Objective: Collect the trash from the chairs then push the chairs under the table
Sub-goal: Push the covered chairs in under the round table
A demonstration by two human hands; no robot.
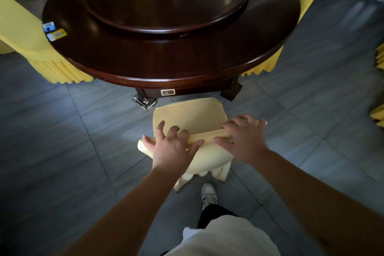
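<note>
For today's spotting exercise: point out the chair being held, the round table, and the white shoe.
chair (187, 114): head view, on the bare seat cushion.
round table (166, 64): head view, on the dark top near its front rim.
white shoe (208, 194): head view, on the upper, by the laces.

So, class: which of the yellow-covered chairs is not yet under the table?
The near chair, gripped by both hands; its seat lies wholly clear of the table.

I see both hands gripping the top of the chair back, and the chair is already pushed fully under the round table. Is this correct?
Not quite. In the head view both the left hand and the right hand do grip the top of the chair back, but the chair stands clear of the round table, its seat wholly in front of the rim.
</note>
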